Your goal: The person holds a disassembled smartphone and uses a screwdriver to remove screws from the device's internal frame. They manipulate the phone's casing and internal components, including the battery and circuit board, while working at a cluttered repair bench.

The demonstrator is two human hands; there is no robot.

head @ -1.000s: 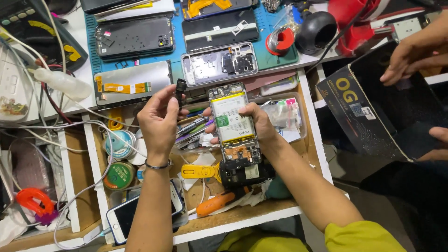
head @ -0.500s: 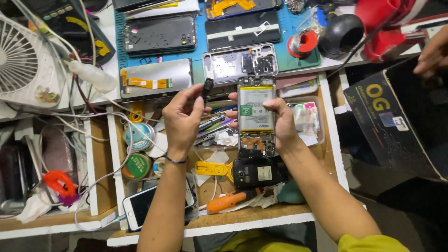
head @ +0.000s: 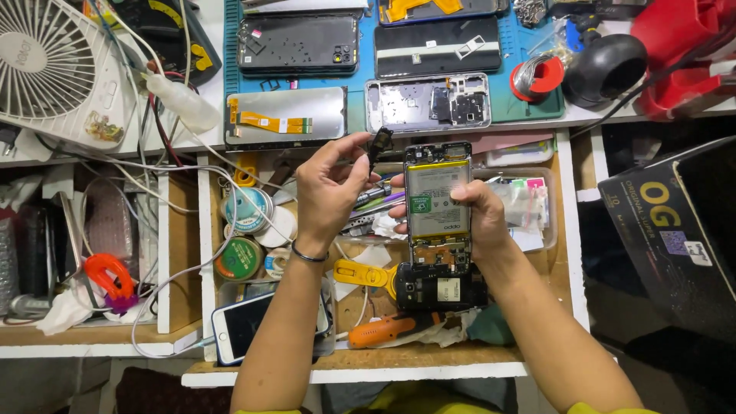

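- Opened phone [head: 438, 201], back cover off and yellow-edged battery showing, stood upright over the open drawer [head: 569, 253], gripped along its side by the right hand [head: 481, 218].
- Left hand [head: 328, 193] pinched a small black part [head: 379, 142] between thumb and fingertips, just left of the phone's top corner.
- Below the phone lay a black component [head: 441, 287], a yellow pry tool [head: 362, 274] and an orange screwdriver [head: 387, 330].
- Blue work mat [head: 502, 107] behind held other dismantled phones.
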